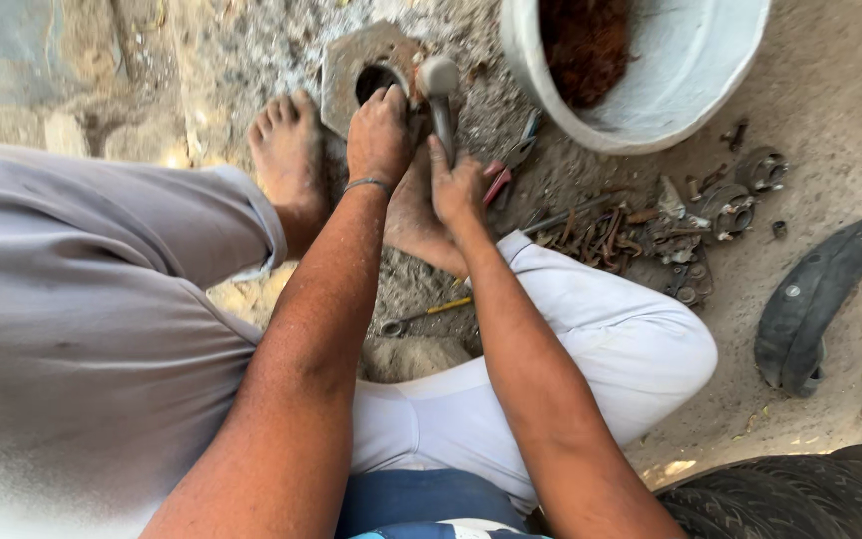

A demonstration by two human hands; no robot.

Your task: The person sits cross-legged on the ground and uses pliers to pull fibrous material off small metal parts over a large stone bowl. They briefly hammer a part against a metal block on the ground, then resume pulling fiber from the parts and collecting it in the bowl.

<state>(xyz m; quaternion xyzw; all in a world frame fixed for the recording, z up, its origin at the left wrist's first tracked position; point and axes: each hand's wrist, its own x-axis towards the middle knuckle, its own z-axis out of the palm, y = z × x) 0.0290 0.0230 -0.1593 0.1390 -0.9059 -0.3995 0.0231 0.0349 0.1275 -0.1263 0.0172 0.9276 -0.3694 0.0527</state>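
Two hands | left hand (379, 135) fingers curled over hexagonal block (351, 62) rim | right hand (456, 188) fingers gripping hammer (440, 95) handle

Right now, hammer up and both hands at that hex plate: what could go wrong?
1. The left hand rests on the hexagonal plate right beside the hammer gripped by the right hand; a glancing blow could hit fingers.
2. The bare foot touches the plate, exposed to slips.
3. Scrap metal parts lie near the knee.
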